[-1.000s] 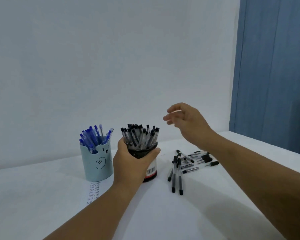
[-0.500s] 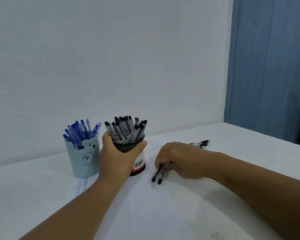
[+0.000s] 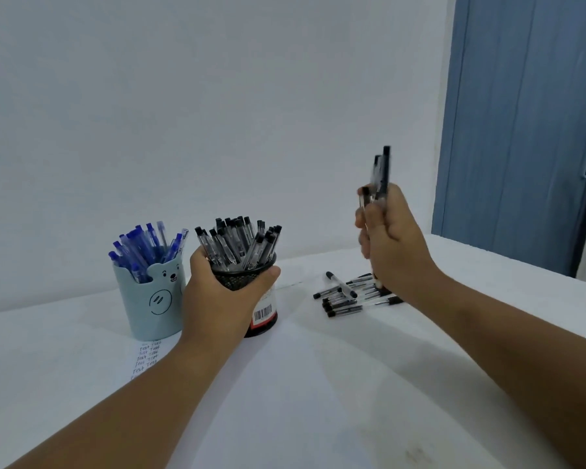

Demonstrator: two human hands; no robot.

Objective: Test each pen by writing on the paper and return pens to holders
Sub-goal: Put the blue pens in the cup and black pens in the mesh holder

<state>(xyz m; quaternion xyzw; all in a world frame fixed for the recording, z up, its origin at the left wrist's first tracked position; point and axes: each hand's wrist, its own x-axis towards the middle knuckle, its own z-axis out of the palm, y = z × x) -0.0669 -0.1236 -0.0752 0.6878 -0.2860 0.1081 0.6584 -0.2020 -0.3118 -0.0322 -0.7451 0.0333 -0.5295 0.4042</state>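
white table (image 3: 318,401), pale wall, blue door (image 3: 521,130). left hand (image 3: 217,299) grips the black holder (image 3: 247,282). right hand (image 3: 393,245) clutches raised pens (image 3: 381,174).

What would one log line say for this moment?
left hand: grips black mesh holder | right hand: holds black pens raised | loose pens: on table

both forearms bare to the frame edge; no sleeves, rings or watch

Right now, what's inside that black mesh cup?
The black mesh cup is packed with black-capped pens, caps up. Their lower ends are hidden by the cup wall and the left hand gripping it.
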